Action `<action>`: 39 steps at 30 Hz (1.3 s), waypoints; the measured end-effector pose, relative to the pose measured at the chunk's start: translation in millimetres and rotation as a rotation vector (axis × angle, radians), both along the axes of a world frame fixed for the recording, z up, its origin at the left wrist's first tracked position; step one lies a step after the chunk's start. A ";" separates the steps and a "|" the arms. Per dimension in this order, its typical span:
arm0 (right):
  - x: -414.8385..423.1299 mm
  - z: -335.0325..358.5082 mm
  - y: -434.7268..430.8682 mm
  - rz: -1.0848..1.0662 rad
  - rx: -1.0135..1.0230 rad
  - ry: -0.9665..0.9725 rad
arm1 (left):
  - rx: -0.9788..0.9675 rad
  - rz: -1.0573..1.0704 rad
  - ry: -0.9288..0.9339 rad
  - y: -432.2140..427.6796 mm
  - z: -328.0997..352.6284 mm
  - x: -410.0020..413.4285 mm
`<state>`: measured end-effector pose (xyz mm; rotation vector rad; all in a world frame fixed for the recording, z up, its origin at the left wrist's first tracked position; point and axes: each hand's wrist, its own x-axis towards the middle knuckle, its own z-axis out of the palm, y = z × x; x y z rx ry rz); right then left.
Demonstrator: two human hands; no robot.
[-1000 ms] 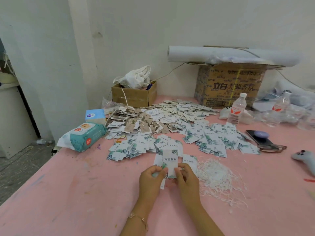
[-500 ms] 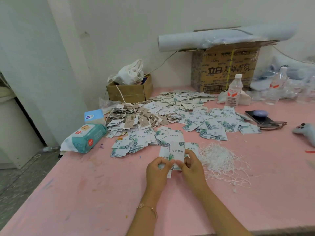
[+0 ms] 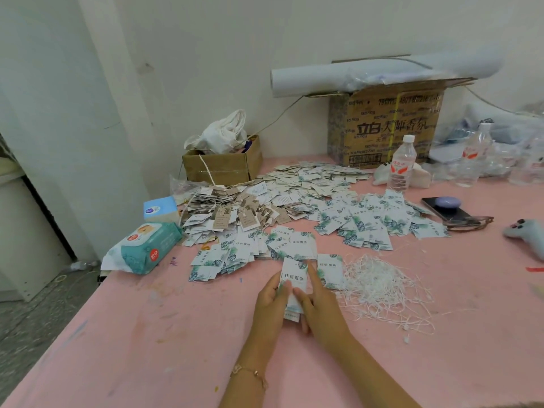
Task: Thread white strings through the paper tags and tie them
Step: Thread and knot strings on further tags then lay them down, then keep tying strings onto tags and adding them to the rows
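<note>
A white paper tag (image 3: 295,278) with green leaf print and dark lettering is held low over the pink table (image 3: 147,334), with more tags stacked under it. My left hand (image 3: 272,301) grips its left edge. My right hand (image 3: 319,304) holds its right edge, index finger lying straight along the side. A tangle of white strings (image 3: 382,287) lies just right of my hands. Loose leaf-print tags (image 3: 362,222) are spread behind, and a heap of brown strung tags (image 3: 232,213) lies further back left.
A wet-wipes pack (image 3: 147,248) and a blue tissue box (image 3: 160,208) sit at the left edge. Two cardboard boxes (image 3: 223,166) (image 3: 385,128) stand at the wall. A water bottle (image 3: 401,164), a phone (image 3: 447,209) and a grey controller (image 3: 527,234) lie to the right.
Both hands have lowered the tag toward the table and shifted their hold to its sides; my right index finger now lies straight. The view has tilted and moved closer.
</note>
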<state>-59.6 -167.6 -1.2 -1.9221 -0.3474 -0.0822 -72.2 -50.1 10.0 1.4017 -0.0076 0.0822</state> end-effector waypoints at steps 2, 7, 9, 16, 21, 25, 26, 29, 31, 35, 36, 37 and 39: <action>1.7 -0.6 2.2 -0.026 -0.055 -0.022 | 0.011 -0.021 -0.010 0.2 1.2 -1.2; -0.5 1.9 2.6 -0.099 -0.089 -0.063 | 0.039 0.129 -0.018 -1.6 -2.5 0.3; -1.5 4.6 -0.3 -0.274 -0.108 -0.153 | 0.025 0.160 -0.018 -2.1 -0.3 -2.3; 5.4 17.8 -53.6 -0.643 -0.685 -0.109 | 0.068 0.171 0.016 -2.3 1.9 -6.8; 15.1 31.6 -80.3 -0.512 -1.088 -0.008 | 0.092 0.149 0.016 -1.9 3.6 -8.6; 23.3 44.0 -88.4 -0.509 -1.051 -0.065 | 0.100 0.146 0.011 -1.3 3.4 -9.3; 25.3 46.3 -90.1 -0.517 -1.029 -0.080 | 0.098 0.142 0.012 -1.1 3.2 -9.1; 30.3 49.7 -93.0 -0.548 -0.973 -0.152 | 0.087 0.139 0.025 -1.2 4.5 -9.6; 33.6 54.9 -93.3 -0.575 -0.899 -0.176 | 0.043 0.146 0.028 -2.0 7.7 -10.8; 38.0 65.4 -90.5 -0.594 -0.793 -0.187 | 0.028 0.127 0.030 0.8 11.6 -12.6; 37.4 68.3 -88.4 -0.590 -0.758 -0.192 | 0.034 0.119 0.027 1.2 10.8 -12.5; 36.4 71.0 -85.6 -0.593 -0.714 -0.214 | 0.040 0.111 0.019 1.5 10.0 -12.3; 31.1 79.6 -76.3 -0.612 -0.592 -0.361 | 0.051 0.097 -0.006 1.1 9.1 -11.0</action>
